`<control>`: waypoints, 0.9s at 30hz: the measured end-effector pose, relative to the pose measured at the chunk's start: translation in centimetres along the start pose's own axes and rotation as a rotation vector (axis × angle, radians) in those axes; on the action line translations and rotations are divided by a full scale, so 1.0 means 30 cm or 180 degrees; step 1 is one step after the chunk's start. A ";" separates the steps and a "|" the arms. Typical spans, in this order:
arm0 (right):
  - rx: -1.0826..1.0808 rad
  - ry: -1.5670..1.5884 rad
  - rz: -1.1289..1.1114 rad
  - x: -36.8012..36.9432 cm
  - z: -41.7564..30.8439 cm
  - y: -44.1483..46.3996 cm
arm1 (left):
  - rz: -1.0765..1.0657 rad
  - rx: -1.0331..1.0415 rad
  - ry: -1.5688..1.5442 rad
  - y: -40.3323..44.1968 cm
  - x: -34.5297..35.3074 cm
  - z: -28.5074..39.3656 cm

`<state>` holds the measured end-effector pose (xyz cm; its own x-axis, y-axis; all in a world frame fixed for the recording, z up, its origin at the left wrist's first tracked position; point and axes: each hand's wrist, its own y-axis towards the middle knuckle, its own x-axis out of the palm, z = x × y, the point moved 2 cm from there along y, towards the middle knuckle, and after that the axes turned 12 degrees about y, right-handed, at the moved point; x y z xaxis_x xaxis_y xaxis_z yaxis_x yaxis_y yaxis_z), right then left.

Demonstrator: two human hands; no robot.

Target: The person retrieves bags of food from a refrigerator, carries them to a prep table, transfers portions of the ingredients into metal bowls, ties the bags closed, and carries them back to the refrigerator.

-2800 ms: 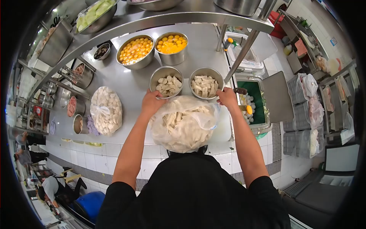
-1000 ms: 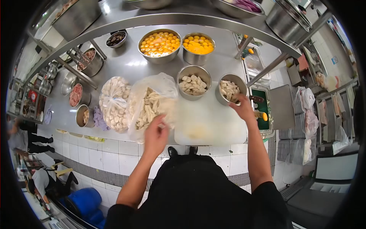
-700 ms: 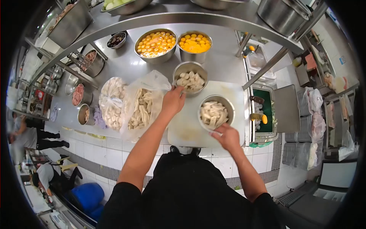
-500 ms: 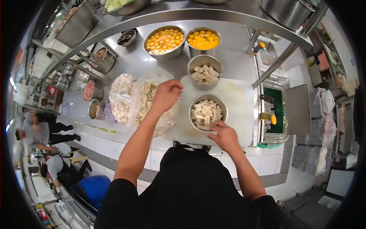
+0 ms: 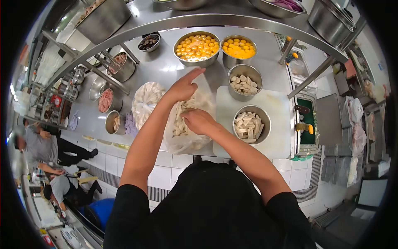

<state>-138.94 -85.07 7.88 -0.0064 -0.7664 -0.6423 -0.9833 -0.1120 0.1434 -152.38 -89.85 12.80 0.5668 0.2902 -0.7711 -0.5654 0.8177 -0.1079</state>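
Observation:
My left hand (image 5: pixel 182 88) is over the far side of a clear plastic bag (image 5: pixel 192 144), index finger stretched out and thumb apart. It touches or hovers by the bag's film; which one I cannot tell. My right hand (image 5: pixel 200 121) reaches into the bag's mouth, its fingers curled on pale food strips (image 5: pixel 179 124); the fingertips are partly hidden. To the right, a steel pot (image 5: pixel 268 130) holds similar strips and stands on a white cutting board (image 5: pixel 280 143). Behind it, another steel pot (image 5: pixel 245 98) contains pale round chunks.
Egg yolks fill two steel bowls (image 5: pixel 198 63) (image 5: pixel 238 63) at the back. A tied bag of pale pieces (image 5: pixel 147 99) lies left, near a pot of pink meat (image 5: pixel 108 103). A steel shelf (image 5: pixel 232 21) spans overhead. Knives (image 5: pixel 304 128) rest by a green-lined bin. Other people (image 5: pixel 41 145) are at far left.
My right hand has moved left from the strip pot into the plastic bag. My left hand's index finger has straightened. The view has shifted, so the table's things appear further right.

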 end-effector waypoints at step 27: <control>0.2875 -0.0468 0.0037 0.008 0.137 -0.089 | -0.0634 0.1029 0.2220 -0.057 0.070 -0.346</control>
<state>-137.08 -82.37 4.25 0.0206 -0.6692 -0.7428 -0.7510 0.4801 -0.4533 -156.44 -95.78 4.85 0.0724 -0.1678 -0.9832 -0.2301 0.9563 -0.1801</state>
